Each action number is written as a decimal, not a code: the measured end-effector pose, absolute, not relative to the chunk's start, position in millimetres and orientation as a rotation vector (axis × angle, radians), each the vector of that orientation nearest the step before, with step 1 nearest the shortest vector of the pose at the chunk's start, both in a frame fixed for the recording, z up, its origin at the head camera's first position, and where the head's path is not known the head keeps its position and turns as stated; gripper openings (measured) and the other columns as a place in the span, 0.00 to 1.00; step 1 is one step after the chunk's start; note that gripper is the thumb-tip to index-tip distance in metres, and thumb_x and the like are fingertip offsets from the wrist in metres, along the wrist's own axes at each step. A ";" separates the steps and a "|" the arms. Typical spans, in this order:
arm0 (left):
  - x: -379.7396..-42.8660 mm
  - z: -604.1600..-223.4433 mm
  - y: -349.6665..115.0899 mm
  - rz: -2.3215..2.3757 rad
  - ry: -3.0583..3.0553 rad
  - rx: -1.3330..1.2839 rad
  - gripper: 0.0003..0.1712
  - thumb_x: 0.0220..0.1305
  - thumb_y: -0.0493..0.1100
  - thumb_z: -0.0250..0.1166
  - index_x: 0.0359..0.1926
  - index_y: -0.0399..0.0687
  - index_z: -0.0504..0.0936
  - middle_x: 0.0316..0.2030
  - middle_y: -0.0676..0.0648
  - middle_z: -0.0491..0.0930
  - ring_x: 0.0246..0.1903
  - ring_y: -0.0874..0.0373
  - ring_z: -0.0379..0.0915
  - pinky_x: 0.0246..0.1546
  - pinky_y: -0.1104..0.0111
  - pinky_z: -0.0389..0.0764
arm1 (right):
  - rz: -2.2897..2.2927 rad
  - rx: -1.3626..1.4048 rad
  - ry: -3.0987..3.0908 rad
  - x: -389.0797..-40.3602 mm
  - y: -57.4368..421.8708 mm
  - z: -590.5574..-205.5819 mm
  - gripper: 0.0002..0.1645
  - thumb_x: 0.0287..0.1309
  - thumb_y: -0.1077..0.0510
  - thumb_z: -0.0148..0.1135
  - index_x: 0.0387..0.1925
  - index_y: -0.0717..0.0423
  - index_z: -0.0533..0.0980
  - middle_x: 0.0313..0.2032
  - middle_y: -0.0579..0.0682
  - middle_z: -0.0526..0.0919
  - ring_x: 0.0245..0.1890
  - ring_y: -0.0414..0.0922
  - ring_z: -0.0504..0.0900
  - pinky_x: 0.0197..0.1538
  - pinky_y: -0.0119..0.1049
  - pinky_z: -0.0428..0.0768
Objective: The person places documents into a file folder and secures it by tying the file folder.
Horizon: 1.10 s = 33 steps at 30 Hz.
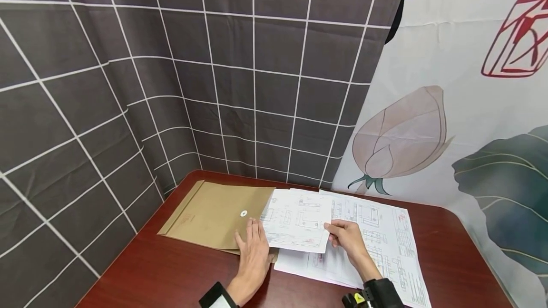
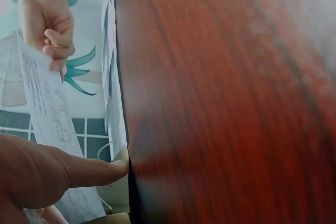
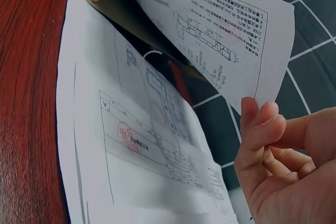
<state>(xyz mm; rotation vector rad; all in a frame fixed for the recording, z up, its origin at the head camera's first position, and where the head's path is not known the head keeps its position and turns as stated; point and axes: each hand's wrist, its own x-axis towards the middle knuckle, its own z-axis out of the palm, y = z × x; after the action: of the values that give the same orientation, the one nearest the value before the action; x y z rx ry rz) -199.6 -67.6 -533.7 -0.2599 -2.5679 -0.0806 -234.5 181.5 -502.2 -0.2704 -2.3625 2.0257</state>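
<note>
A brown paper document envelope (image 1: 214, 213) with a white round button lies at the table's left. My left hand (image 1: 252, 248) rests on its right end, fingers extended over the paper. In the left wrist view, the left thumb (image 2: 100, 171) stretches to the envelope's edge at the tabletop. With thumb and fingers, my right hand (image 1: 348, 239) pinches the right edge of a white drawing sheet (image 1: 299, 220), which slants up off the table. The sheet's left end meets the envelope's open side; how far it lies inside cannot be told. Below are more printed drawings (image 3: 142, 140).
The reddish-brown wooden table (image 1: 180, 270) has rounded corners. Spread drawing sheets (image 1: 394, 246) cover its right part and reach the front. Behind stand a dark grid-patterned curtain (image 1: 231, 84) and a white cloth with a printed lotus bud (image 1: 402, 137).
</note>
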 end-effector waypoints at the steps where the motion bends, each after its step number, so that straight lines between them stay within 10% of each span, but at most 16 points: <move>1: -199.9 -533.3 -67.6 -0.083 -2.564 -0.262 0.62 0.25 0.53 0.83 0.60 0.24 0.66 0.56 0.30 0.68 0.62 0.40 0.58 0.52 0.36 0.61 | 2.027 -0.266 -2.359 -235.7 180.1 -501.8 0.15 0.58 0.61 0.64 0.40 0.71 0.78 0.17 0.51 0.75 0.15 0.39 0.70 0.19 0.31 0.70; 33: -197.5 -534.0 -68.5 -0.050 -2.603 -0.278 0.59 0.30 0.55 0.81 0.60 0.24 0.67 0.58 0.30 0.67 0.63 0.40 0.57 0.53 0.36 0.59 | 2.012 -0.182 -2.379 -248.1 145.6 -506.3 0.10 0.58 0.64 0.62 0.37 0.70 0.79 0.16 0.50 0.75 0.13 0.38 0.70 0.18 0.29 0.70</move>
<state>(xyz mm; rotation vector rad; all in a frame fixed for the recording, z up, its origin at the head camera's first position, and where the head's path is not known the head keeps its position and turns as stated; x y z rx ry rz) -197.5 -68.5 -534.0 -0.2784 -2.6026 -0.0501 -248.1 145.6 -506.3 -0.1816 -2.3790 2.0119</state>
